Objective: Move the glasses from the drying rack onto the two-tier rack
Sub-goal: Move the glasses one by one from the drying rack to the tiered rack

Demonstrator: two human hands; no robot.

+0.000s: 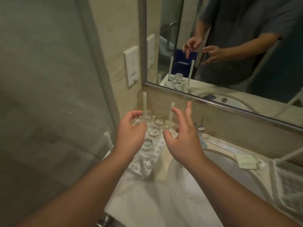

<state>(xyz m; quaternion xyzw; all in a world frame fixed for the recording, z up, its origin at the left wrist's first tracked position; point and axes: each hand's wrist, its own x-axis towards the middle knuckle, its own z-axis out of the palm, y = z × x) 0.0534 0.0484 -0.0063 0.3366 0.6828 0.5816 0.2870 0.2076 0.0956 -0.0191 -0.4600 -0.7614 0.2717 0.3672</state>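
My left hand [131, 128] reaches over the two-tier rack [152, 154] at the counter's [147, 202] left corner, its grip curled round an upturned glass [137, 122] beside the rear-left post [144, 104]. My right hand [183, 136] hovers spread, holding nothing, near the rear-right post [170, 117]. Four more upturned glasses [154, 131] stand on the perforated shelf between them; wall and mirror frame [213, 102] close behind, sink basin [196, 185] to the right.
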